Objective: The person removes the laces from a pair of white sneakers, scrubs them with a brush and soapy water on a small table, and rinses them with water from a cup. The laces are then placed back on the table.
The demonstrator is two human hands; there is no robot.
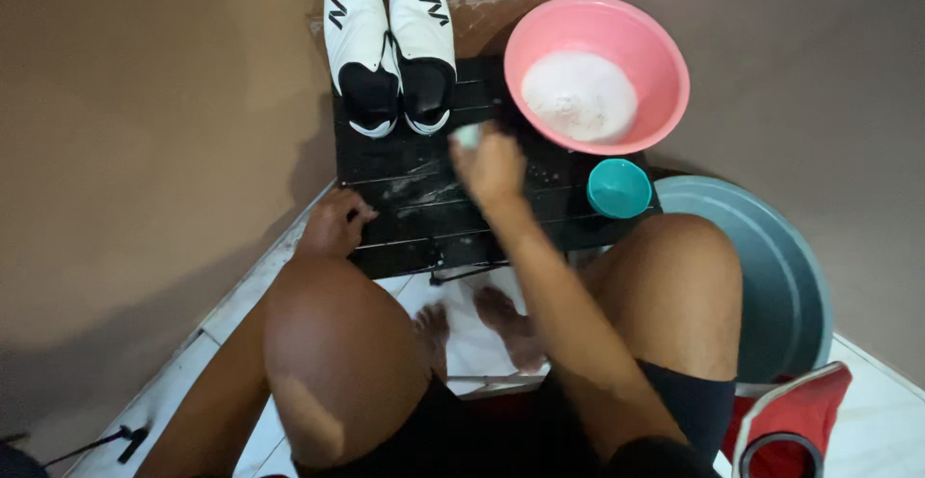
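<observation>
My right hand (491,165) is closed around a small pale green thing (469,135), held over the wet black slatted table (424,213). My left hand (334,225) rests with curled fingers on the table's left front edge and holds nothing. A pair of white shoes (390,44) with black openings stands at the far end of the table. A pink basin (597,71) with white foamy water sits at the far right, just beyond my right hand.
A small teal bowl (619,188) sits at the table's right edge. A large grey tub (771,276) stands on the floor at right. A red cloth (805,415) lies near it. My knees and bare feet (482,319) are under the table's front. Brown walls close both sides.
</observation>
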